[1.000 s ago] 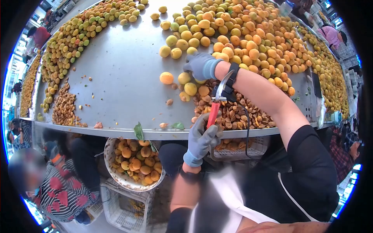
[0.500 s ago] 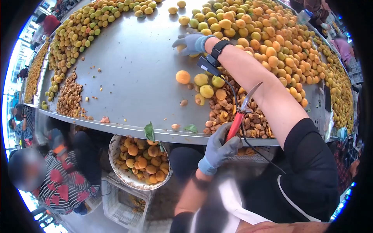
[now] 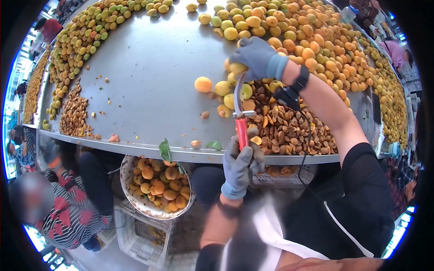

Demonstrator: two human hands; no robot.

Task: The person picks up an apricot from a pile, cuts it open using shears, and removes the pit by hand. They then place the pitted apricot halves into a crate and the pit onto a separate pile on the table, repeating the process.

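My left hand [image 3: 241,162], gloved in grey, is closed round the red handle of a curved folding knife [image 3: 242,131] near the table's front edge. The blade points up and away, its tip right at a yellow-green apricot [image 3: 238,68]. My right hand [image 3: 258,58], also gloved, grips that apricot from above, a dark band at its wrist. Just left of the knife lie several loose apricots [image 3: 203,84]. To its right spreads a heap of brown apricot pits [image 3: 289,128], partly beneath my right wrist.
A large apricot pile [image 3: 312,36] covers the back right of the metal table [image 3: 149,81]. Below the front edge stands a white bucket [image 3: 125,180] of apricots beside a white crate [image 3: 143,253]. Another person [image 3: 74,203] sits at left. A cable [image 3: 309,140] hangs from my right wrist.
My right hand has come back from the pile with an apricot, toward the knife. My left hand has shifted slightly left and up, and the blade has swung more upright to meet the fruit.
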